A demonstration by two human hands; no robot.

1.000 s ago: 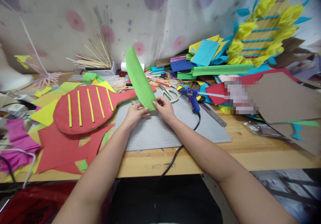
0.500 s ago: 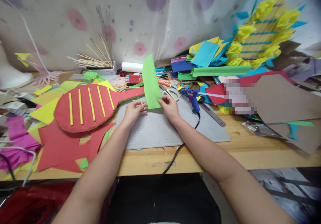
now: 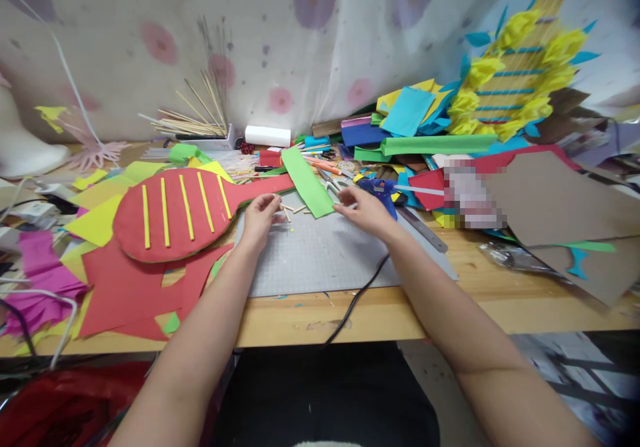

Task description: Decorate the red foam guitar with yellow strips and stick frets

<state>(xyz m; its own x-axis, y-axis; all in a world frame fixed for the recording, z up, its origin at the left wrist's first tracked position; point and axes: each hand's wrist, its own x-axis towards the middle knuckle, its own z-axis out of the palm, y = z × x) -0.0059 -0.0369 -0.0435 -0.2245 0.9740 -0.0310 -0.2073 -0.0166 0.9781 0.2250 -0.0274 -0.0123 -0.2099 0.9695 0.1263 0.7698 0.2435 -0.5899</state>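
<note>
A bright green paper strip (image 3: 307, 183) slants over the grey cutting mat (image 3: 320, 260), its near corner by my right fingertips. My right hand (image 3: 367, 212) has thumb and fingers apart, touching or just beside that corner; a pale sliver shows near the fingers. My left hand (image 3: 261, 217) is closed in a pinch over the mat's left part; what it holds, if anything, is hidden. Short pale sticks (image 3: 287, 213) lie between the hands. Left of them is a red paddle-shaped piece (image 3: 173, 217) with several yellow strips, its handle reaching behind the green strip.
Right of the mat's top are scissors (image 3: 331, 183), a blue glue gun (image 3: 383, 193) and a metal ruler (image 3: 423, 228). The gun's black cord (image 3: 350, 313) crosses the mat. Red offcuts (image 3: 123, 297) lie left, brown sheets (image 3: 560, 200) right. A yellow-flowered guitar shape (image 3: 515, 80) stands behind.
The green strip has tipped from nearly upright to lying slanted, lower down. My right hand has moved right and its fingers have parted. Short sticks now show on the mat by my left hand.
</note>
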